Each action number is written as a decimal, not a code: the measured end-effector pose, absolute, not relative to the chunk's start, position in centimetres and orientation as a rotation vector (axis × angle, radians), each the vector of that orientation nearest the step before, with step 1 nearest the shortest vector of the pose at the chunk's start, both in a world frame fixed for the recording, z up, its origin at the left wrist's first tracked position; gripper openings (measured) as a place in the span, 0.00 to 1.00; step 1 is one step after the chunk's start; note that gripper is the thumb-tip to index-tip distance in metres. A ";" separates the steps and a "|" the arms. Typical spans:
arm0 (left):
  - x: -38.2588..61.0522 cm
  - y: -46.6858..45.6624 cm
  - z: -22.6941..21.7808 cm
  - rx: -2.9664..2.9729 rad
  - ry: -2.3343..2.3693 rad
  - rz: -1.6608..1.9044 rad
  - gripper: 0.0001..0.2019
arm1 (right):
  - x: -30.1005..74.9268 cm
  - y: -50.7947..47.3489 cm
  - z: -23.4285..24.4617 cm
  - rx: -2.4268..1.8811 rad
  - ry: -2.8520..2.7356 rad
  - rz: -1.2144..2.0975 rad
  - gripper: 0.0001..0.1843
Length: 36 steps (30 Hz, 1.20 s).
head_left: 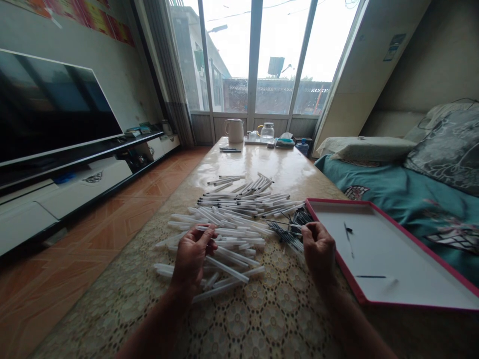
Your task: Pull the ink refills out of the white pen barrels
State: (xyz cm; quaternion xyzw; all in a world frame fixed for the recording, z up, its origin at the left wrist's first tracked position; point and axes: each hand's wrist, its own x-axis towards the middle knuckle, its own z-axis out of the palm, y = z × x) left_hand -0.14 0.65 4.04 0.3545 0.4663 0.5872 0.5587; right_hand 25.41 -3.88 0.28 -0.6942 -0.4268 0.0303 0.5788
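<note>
Down on the lace-patterned surface sits a loose heap of white plastic pen tubes, too many to count. They're light and stiff but rolly, so grab them mid-barrel. My right hand pinches at a dark bunch of thin black refills, flimsy things best held gently, count unclear. My left hand curls over the tubes, can't tell if it's gripping one. Two more refills lie on the red-rimmed white tray to the right.

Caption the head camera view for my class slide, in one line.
Left hand at a heap of clear pen barrels, right hand pinching a black refill beside a red-rimmed white tray.
</note>
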 end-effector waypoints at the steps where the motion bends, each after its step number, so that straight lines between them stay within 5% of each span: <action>1: -0.2 0.7 4.0 0.854 1.110 1.388 0.18 | 25.7 -3.8 0.2 -1.664 -0.971 0.024 0.11; 10: -0.6 1.1 3.8 0.902 1.166 1.425 0.19 | 26.7 -2.9 -0.5 -1.715 -0.862 -0.256 0.12; 16: -0.4 0.9 3.8 0.921 1.230 1.527 0.34 | 26.0 -2.9 -0.9 -1.619 -1.046 -0.283 0.11; 25: 0.6 0.6 2.4 1.227 1.169 1.524 0.19 | 24.1 -3.1 -0.3 -1.529 -1.200 0.000 0.11; 30: 1.2 0.0 1.9 1.451 1.160 1.498 0.14 | 24.0 -3.3 2.8 -1.336 -0.855 0.507 0.13; 36: 1.1 -0.2 1.8 1.472 1.167 1.488 0.13 | 25.3 -0.5 4.7 -1.638 -1.466 0.422 0.12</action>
